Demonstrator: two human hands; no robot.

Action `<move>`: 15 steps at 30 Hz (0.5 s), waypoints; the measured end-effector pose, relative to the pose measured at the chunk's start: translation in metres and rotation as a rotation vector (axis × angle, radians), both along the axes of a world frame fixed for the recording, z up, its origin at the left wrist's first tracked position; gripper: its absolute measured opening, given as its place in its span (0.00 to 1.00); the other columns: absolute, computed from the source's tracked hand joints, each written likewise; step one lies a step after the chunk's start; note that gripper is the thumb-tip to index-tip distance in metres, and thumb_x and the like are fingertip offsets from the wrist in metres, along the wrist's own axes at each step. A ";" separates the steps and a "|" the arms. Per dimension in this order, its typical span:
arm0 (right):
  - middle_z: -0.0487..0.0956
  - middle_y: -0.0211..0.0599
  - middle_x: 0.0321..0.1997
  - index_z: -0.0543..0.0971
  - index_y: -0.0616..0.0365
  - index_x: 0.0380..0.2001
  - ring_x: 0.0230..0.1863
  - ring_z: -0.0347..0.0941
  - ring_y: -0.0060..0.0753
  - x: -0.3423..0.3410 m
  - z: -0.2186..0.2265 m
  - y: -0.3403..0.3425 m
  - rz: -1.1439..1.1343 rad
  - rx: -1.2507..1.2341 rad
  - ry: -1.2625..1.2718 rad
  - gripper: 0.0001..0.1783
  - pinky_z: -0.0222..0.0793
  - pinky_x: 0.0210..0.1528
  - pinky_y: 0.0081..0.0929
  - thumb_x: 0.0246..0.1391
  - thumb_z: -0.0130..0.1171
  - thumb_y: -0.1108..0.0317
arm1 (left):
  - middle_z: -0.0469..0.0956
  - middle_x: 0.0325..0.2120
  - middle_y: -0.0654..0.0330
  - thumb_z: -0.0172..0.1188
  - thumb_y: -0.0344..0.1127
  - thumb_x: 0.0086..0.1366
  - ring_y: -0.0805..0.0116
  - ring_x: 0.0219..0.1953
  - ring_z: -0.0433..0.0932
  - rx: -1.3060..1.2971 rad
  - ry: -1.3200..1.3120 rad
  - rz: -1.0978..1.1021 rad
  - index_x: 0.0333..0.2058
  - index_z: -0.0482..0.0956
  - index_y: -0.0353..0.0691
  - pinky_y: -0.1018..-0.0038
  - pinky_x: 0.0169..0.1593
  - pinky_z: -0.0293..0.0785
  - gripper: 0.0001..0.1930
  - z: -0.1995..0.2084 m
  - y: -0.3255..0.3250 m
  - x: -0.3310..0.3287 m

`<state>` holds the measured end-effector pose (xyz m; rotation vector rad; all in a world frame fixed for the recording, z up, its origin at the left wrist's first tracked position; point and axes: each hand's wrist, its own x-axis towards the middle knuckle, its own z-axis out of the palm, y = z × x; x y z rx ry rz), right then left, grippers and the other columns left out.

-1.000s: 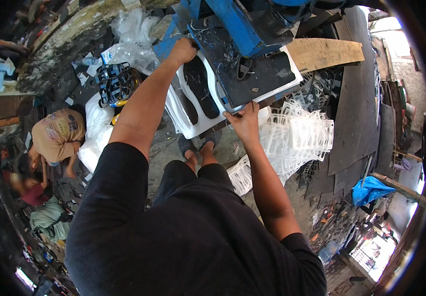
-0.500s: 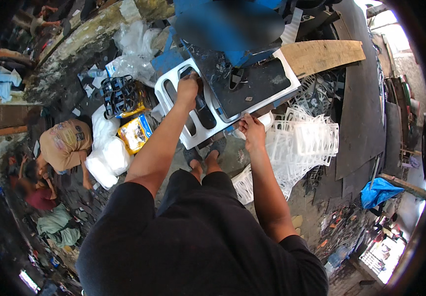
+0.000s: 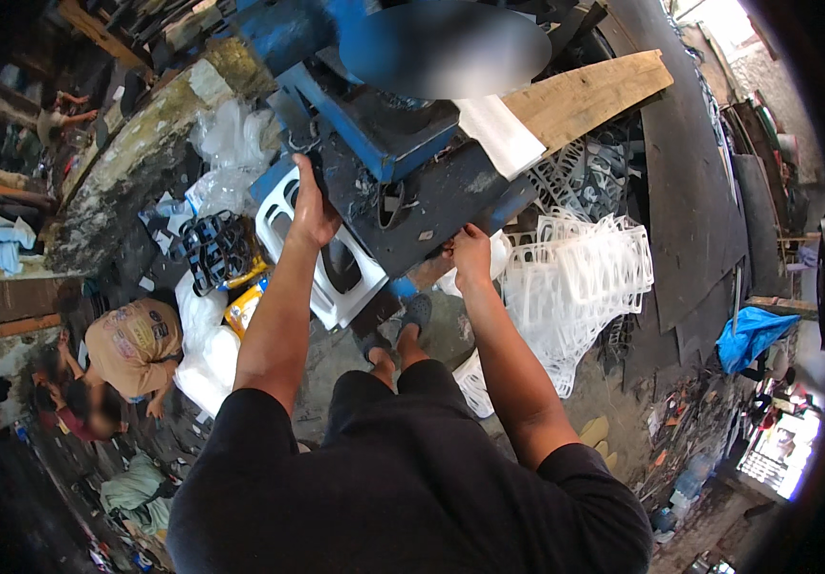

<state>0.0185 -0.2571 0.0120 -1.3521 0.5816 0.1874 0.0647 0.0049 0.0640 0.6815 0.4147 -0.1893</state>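
Observation:
Under my left hand (image 3: 315,218) is a white sheet with large oblong cut-outs (image 3: 366,290), jutting from the left side of a dark board (image 3: 417,212). The fingers of that hand stretch upward beside the board. My right hand (image 3: 471,254) is at the board's near edge with its fingers curled in; whatever is between them is hidden. A blue metal machine part (image 3: 374,143) rests on the board, and a small dark loop-shaped piece (image 3: 391,204) lies in front of it. A plain white sheet (image 3: 500,134) pokes out right of the blue part.
Stacked white cut-out sheets (image 3: 580,273) stand right of my legs. A wooden plank (image 3: 589,100) sticks out at the far right. Leftward lie black strap-like pieces (image 3: 216,251), clear plastic bags (image 3: 231,153) and white bundles (image 3: 204,349). A person in a tan shirt (image 3: 135,346) is at the left.
The white cut-out sheet has shifted left and toward me, off most of the board. My left hand has moved left and its fingers have straightened. The plain white sheet now shows at the right.

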 end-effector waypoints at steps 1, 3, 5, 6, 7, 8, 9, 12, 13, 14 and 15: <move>0.75 0.34 0.26 0.76 0.67 0.38 0.20 0.69 0.25 0.006 -0.002 -0.002 0.004 -0.013 -0.011 0.09 0.68 0.22 0.23 0.62 0.46 0.75 | 0.74 0.56 0.59 0.41 0.75 0.62 0.59 0.56 0.73 -0.021 -0.019 0.017 0.61 0.68 0.45 0.60 0.62 0.66 0.43 -0.001 -0.002 0.002; 0.76 0.33 0.26 0.77 0.65 0.37 0.22 0.70 0.26 0.013 0.002 -0.002 0.045 -0.061 -0.003 0.12 0.68 0.22 0.24 0.60 0.42 0.79 | 0.75 0.56 0.61 0.40 0.76 0.61 0.58 0.56 0.74 -0.064 -0.040 0.053 0.61 0.68 0.47 0.59 0.61 0.67 0.43 0.006 -0.009 0.002; 0.78 0.35 0.28 0.77 0.65 0.36 0.23 0.71 0.28 0.016 0.011 -0.003 0.118 -0.131 0.007 0.13 0.69 0.22 0.24 0.58 0.40 0.82 | 0.74 0.56 0.61 0.40 0.75 0.62 0.57 0.56 0.73 -0.081 -0.043 0.103 0.61 0.68 0.47 0.59 0.61 0.67 0.42 0.006 -0.012 0.000; 0.78 0.36 0.28 0.77 0.65 0.36 0.23 0.72 0.28 0.016 0.017 -0.005 0.152 -0.126 0.032 0.12 0.69 0.22 0.24 0.58 0.41 0.81 | 0.74 0.56 0.61 0.41 0.75 0.62 0.57 0.57 0.73 -0.089 -0.047 0.131 0.60 0.69 0.47 0.59 0.61 0.67 0.41 0.008 -0.012 -0.002; 0.78 0.37 0.29 0.77 0.66 0.37 0.24 0.73 0.28 0.015 0.024 -0.006 0.187 -0.121 0.057 0.12 0.70 0.22 0.24 0.58 0.42 0.80 | 0.75 0.55 0.59 0.43 0.72 0.64 0.58 0.56 0.73 -0.100 -0.049 0.160 0.58 0.71 0.45 0.60 0.61 0.67 0.39 0.009 -0.011 -0.006; 0.79 0.38 0.29 0.77 0.66 0.37 0.25 0.74 0.28 0.015 0.029 -0.010 0.216 -0.119 0.085 0.11 0.70 0.22 0.25 0.58 0.44 0.79 | 0.75 0.53 0.58 0.46 0.69 0.65 0.59 0.54 0.74 -0.045 0.020 0.210 0.57 0.71 0.45 0.61 0.60 0.68 0.36 0.003 -0.007 -0.007; 0.80 0.40 0.30 0.77 0.65 0.40 0.28 0.77 0.33 0.017 0.028 -0.022 0.369 -0.303 0.100 0.09 0.74 0.28 0.27 0.57 0.50 0.76 | 0.76 0.51 0.57 0.48 0.67 0.66 0.60 0.53 0.74 0.008 0.083 0.260 0.56 0.71 0.44 0.62 0.59 0.68 0.34 -0.004 0.001 -0.010; 0.82 0.52 0.37 0.76 0.60 0.54 0.37 0.80 0.48 0.029 0.090 -0.081 0.772 -0.938 -0.172 0.24 0.76 0.42 0.38 0.54 0.61 0.63 | 0.76 0.46 0.56 0.55 0.51 0.70 0.66 0.49 0.74 0.600 -0.020 0.725 0.53 0.71 0.38 0.68 0.56 0.69 0.23 0.048 -0.024 -0.026; 0.82 0.53 0.39 0.75 0.60 0.54 0.40 0.79 0.53 0.034 0.129 -0.103 0.738 -0.968 -0.225 0.27 0.74 0.47 0.40 0.53 0.63 0.59 | 0.74 0.46 0.57 0.54 0.46 0.71 0.68 0.49 0.73 0.753 -0.241 0.866 0.52 0.70 0.36 0.70 0.55 0.69 0.20 0.103 -0.046 -0.021; 0.81 0.54 0.41 0.75 0.60 0.55 0.44 0.78 0.57 0.047 0.178 -0.117 0.712 -0.993 -0.290 0.30 0.71 0.52 0.43 0.52 0.65 0.54 | 0.73 0.46 0.57 0.52 0.41 0.72 0.70 0.49 0.72 0.902 -0.473 1.020 0.52 0.69 0.34 0.71 0.55 0.69 0.17 0.170 -0.068 -0.019; 0.81 0.53 0.37 0.77 0.62 0.50 0.47 0.76 0.58 0.064 0.233 -0.108 0.619 -1.282 -0.410 0.28 0.71 0.51 0.45 0.53 0.64 0.52 | 0.72 0.46 0.56 0.51 0.39 0.73 0.62 0.51 0.74 0.709 -0.756 0.983 0.47 0.73 0.32 0.64 0.56 0.72 0.15 0.231 -0.078 -0.019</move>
